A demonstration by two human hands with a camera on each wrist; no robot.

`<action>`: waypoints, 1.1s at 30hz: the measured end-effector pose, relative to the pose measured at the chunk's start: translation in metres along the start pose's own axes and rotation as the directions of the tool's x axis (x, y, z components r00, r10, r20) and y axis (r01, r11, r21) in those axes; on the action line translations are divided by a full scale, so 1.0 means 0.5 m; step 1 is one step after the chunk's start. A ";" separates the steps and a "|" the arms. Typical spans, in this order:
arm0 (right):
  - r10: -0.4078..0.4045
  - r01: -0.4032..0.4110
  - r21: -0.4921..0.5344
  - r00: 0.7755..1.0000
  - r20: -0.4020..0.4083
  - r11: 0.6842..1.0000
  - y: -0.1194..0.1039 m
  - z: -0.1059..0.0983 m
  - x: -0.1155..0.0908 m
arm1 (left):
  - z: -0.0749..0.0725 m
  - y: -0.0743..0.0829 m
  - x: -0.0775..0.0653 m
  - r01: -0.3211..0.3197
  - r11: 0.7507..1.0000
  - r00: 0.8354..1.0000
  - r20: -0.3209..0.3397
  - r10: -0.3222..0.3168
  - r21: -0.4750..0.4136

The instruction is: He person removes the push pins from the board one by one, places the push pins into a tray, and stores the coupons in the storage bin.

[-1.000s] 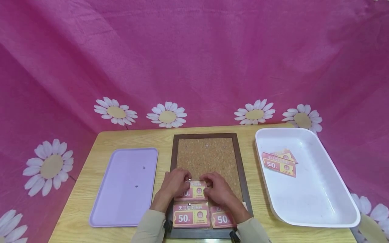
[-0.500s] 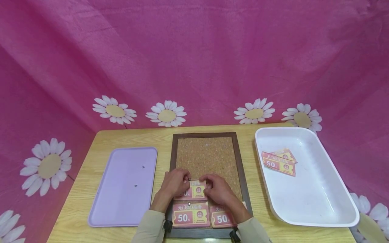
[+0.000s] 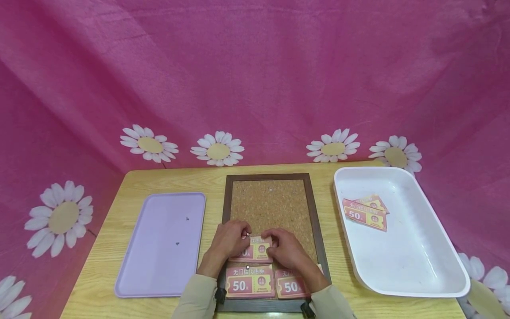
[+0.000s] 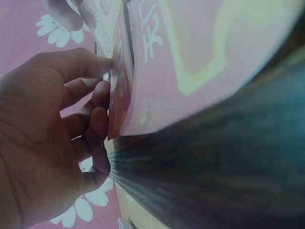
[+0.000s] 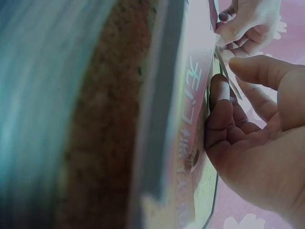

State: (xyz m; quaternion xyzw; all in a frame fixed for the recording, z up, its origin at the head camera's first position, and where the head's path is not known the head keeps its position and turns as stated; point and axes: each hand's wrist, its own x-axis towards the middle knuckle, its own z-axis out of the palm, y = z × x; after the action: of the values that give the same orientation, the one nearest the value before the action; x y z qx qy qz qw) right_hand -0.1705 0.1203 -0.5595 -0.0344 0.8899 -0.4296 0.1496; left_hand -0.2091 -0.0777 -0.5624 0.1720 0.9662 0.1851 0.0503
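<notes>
Tall magenta cloth backdrop (image 3: pixel 255 79) behind the table, same cloth down both sides; soft vertical folds, faint horizontal creases high up, darker shading toward left. Printed daisies (image 3: pixel 218 151), white petals round pale yellow centres: four in a row just above the table's back edge, larger ones low at left and right, some cut by the frame. Table (image 3: pixel 179 181): light yellowish wood, visible grain, rounded far corners. Light fairly even, source perhaps overhead; wrist views too blurred to judge.
</notes>
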 end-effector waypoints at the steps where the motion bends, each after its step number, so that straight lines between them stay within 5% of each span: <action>1: 0.001 -0.001 0.002 1.000 0.003 1.000 0.000 0.000 0.000 | 0.000 0.000 0.000 -0.004 1.000 1.000 -0.003 0.004 -0.001; 33: 0.032 -0.033 0.031 0.999 0.033 0.999 -0.003 -0.003 -0.004 | -0.001 -0.001 0.008 0.013 1.000 1.000 -0.015 -0.013 0.007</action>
State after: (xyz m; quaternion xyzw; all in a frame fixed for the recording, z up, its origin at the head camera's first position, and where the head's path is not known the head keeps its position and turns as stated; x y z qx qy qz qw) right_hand -0.1693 0.1205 -0.5570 -0.0242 0.8809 -0.4405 0.1715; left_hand -0.2133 -0.0770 -0.5621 0.1644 0.9684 0.1825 0.0437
